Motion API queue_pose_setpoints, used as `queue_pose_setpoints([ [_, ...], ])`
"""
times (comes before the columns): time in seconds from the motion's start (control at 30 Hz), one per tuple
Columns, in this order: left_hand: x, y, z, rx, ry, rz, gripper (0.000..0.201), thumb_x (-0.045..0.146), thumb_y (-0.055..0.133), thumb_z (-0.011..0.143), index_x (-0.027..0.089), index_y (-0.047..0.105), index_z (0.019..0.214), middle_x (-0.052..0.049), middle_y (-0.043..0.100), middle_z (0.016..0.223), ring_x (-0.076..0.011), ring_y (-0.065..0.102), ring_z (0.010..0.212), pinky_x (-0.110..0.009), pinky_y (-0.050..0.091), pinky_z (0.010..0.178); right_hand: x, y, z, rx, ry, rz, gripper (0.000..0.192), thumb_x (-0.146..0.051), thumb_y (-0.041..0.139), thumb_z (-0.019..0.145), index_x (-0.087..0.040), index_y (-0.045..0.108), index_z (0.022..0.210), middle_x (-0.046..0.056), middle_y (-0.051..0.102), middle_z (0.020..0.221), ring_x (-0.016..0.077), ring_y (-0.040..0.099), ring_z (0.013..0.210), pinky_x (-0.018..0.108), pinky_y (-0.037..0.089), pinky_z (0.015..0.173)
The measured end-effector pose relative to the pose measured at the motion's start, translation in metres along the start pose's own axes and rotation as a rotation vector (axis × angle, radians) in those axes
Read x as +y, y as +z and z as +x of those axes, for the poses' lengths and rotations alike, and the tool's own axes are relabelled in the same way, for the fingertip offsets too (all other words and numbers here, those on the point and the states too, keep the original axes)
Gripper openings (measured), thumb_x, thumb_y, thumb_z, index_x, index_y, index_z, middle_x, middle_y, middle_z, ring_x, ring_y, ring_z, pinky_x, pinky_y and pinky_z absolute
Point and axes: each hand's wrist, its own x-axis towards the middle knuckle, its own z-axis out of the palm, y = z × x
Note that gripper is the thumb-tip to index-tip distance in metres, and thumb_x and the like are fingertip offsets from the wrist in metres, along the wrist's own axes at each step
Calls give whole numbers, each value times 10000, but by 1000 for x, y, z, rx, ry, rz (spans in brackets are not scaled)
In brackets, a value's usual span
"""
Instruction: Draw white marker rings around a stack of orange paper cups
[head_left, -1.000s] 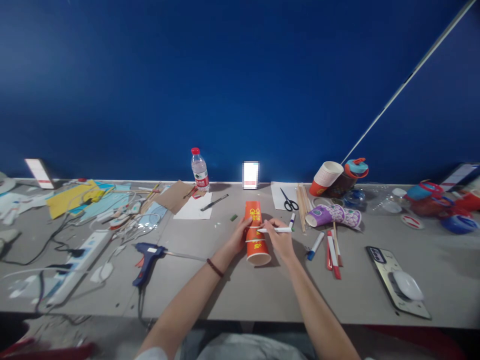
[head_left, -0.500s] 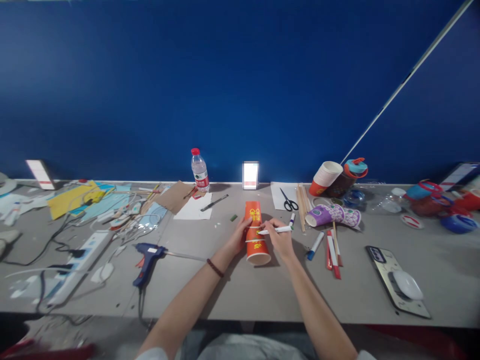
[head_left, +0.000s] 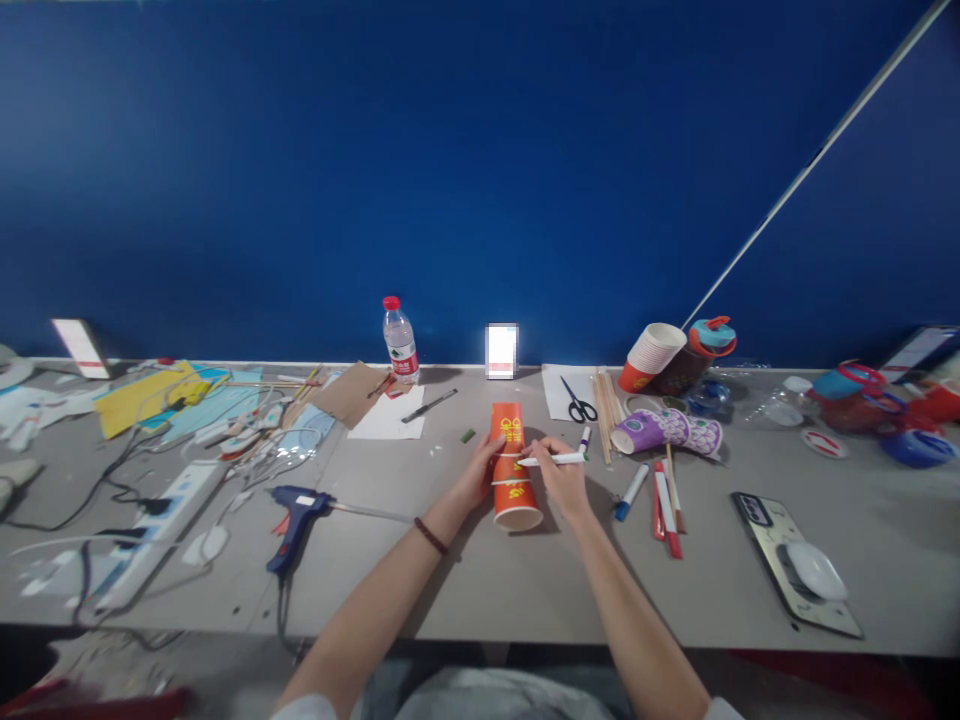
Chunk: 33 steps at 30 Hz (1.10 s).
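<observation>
Orange paper cups (head_left: 516,495) with yellow lettering and white rims lie nested in a row on the grey table. My left hand (head_left: 480,470) is closed around their left side, with its thumb on top. Between the fingers of my right hand (head_left: 564,484) is a white marker (head_left: 556,459) with a green end. Its tip points left and reaches the cups' printed side; whether it touches the surface I cannot tell. A small dark green piece (head_left: 468,435) lies to the left of the cups.
To the left are a blue glue gun (head_left: 298,525), a power strip (head_left: 169,530) and a water bottle (head_left: 401,345). On the right lie scissors (head_left: 579,403), several markers (head_left: 664,508), purple patterned cups (head_left: 664,428) and a phone (head_left: 772,555). A stack of cups (head_left: 651,357) stands behind.
The orange cups have turned slightly, so their yellow lettering sits a little further right. Both hands keep nearly the same position and hold.
</observation>
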Motion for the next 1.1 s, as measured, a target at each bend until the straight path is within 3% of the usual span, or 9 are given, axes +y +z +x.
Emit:
queue_pose_setpoints([
  [0.27,0,-1,0,-5,-9,3,338,364,746,767,172,645,1026,-92,718,947,-224,676,817,-351,493,827,0,-1,2,28,30,94,342,-439,563,823,-217,553,563,47,728,676,204,660,662,307,496,636],
  [0.73,-3,-2,2,58,55,11,338,334,772,740,193,608,999,-64,700,906,-217,662,825,-355,482,836,3,3,-2,26,-50,68,365,-492,552,876,-210,633,659,40,718,702,208,663,710,326,510,702],
  [0.97,-4,-11,8,8,-51,-44,355,369,712,734,103,683,966,-134,723,964,-266,667,905,-367,478,893,-4,3,-3,31,-88,18,333,-453,548,878,-220,621,653,30,714,688,203,661,684,309,504,650],
  [1.1,-5,-11,8,24,-66,-43,365,346,720,732,109,680,1007,-128,725,982,-261,673,900,-364,483,891,-2,2,-3,16,-98,-19,327,-448,542,889,-216,633,677,21,700,673,196,650,666,304,490,634],
])
